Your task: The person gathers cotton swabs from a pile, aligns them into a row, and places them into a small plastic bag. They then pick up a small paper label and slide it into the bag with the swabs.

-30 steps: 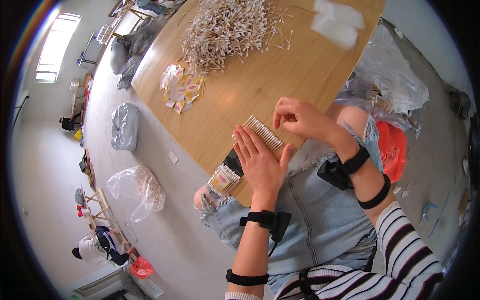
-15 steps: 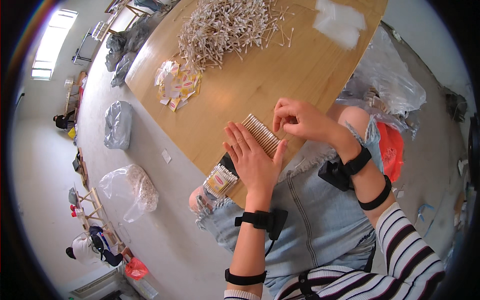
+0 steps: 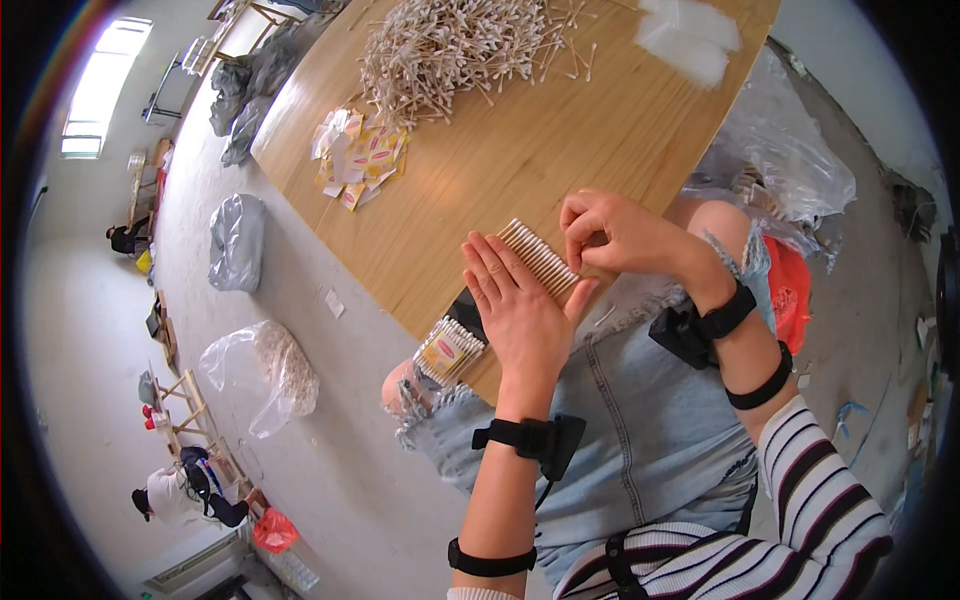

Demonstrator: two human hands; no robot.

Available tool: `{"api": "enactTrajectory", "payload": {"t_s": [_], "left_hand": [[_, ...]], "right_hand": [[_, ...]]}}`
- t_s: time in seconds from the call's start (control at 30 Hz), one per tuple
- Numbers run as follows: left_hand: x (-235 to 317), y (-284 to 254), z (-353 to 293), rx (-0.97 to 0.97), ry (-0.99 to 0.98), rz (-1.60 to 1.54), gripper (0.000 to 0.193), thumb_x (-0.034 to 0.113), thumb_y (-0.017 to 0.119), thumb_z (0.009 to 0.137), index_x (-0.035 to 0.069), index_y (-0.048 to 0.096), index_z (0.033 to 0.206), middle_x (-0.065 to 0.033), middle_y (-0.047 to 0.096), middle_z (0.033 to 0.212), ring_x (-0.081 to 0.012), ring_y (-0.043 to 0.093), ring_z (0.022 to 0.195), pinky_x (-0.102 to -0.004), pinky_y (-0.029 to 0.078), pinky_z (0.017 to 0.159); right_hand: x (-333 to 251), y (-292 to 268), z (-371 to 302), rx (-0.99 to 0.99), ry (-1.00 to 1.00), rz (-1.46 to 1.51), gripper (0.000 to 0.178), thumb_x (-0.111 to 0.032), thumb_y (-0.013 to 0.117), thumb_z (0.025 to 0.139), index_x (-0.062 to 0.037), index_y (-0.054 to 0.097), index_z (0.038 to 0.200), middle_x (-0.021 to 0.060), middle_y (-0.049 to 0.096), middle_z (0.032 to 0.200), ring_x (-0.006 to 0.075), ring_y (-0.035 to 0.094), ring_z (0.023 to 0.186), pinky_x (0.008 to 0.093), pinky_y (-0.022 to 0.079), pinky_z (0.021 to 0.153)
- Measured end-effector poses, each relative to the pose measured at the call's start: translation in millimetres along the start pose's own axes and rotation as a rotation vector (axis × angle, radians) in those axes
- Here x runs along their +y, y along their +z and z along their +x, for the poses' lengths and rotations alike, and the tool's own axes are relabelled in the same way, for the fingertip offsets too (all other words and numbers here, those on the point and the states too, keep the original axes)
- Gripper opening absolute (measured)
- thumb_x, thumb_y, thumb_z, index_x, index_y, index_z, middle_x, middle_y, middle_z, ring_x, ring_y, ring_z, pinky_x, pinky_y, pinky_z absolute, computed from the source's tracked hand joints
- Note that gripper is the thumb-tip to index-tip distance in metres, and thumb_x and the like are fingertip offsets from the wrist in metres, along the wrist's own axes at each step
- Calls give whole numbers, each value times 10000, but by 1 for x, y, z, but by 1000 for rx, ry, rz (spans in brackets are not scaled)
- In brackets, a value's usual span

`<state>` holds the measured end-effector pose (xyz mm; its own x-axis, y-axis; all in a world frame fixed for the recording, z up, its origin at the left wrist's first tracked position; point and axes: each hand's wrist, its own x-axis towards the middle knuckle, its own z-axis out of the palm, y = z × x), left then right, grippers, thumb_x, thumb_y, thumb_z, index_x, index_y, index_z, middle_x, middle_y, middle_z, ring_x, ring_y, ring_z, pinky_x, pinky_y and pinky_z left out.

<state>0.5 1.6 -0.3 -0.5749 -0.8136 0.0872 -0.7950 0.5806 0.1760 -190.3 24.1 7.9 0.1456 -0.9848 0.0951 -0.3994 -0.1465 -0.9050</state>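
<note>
At the near corner of the wooden surface [image 3: 470, 180], a row of white-tipped cotton swabs [image 3: 543, 256] lies side by side, partly hidden by the left hand [image 3: 525, 315]. That hand is flat, palm down, its thumb held away from the fingers. By the row's right end, the right hand [image 3: 620, 232] is curled; whether it pinches anything cannot be told.

Just left of the left hand sits a swab pack [image 3: 447, 350] with a yellow-and-white label marked by a red oval; its print is too small to read. A dark item [image 3: 468, 312] beside the pack is partly covered. Farther off, matching printed cards [image 3: 362, 160] lie heaped next to a large pile of loose swabs [image 3: 450, 55], with translucent sheets [image 3: 690, 42] well to the right. A grey plastic bag [image 3: 237, 243] and a clear bag [image 3: 285, 375] with pale contents stand on the floor at left.
</note>
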Motion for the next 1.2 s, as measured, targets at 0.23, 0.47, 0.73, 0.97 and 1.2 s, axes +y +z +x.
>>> {"api": "enactTrajectory", "payload": {"t_s": [0.23,0.47,0.73,0.97,1.2], "left_hand": [[-3,0,-1,6,6,-6,1180,697,580,821,-189,126,1454,-366,137,1542,-443,105,1474,-482,117,1197],[-2,0,0,10,6,-20,1205,713,588,802,-186,121,1457,-363,127,1546,-444,93,1476,-486,112,1196],[-2,0,0,8,5,-15,1211,720,583,800,-189,122,1455,-370,123,1543,-448,90,1475,-491,109,1195],[-3,0,0,13,6,-25,1222,727,582,794,-191,118,1454,-371,120,1543,-452,92,1473,-497,109,1194],[-2,0,0,1,4,-5,1222,726,579,796,-193,114,1453,-370,124,1542,-449,95,1474,-494,117,1194]], "right_hand": [[1,3,2,13,-28,-56,52,-56,674,683,-93,708,668,35,548,824,197,548,889,305,447,761],[5,4,2,41,-8,3,69,-33,659,679,-77,711,689,47,541,846,201,550,874,303,444,753],[2,7,3,70,6,-22,104,-12,636,689,-76,718,698,51,536,843,196,550,864,304,450,736],[1,6,4,59,-44,-97,70,-46,663,674,-93,711,655,41,548,816,197,554,869,298,455,736],[0,6,4,64,-86,-122,93,-31,643,690,-87,717,684,44,552,835,195,556,868,288,447,742]]}}
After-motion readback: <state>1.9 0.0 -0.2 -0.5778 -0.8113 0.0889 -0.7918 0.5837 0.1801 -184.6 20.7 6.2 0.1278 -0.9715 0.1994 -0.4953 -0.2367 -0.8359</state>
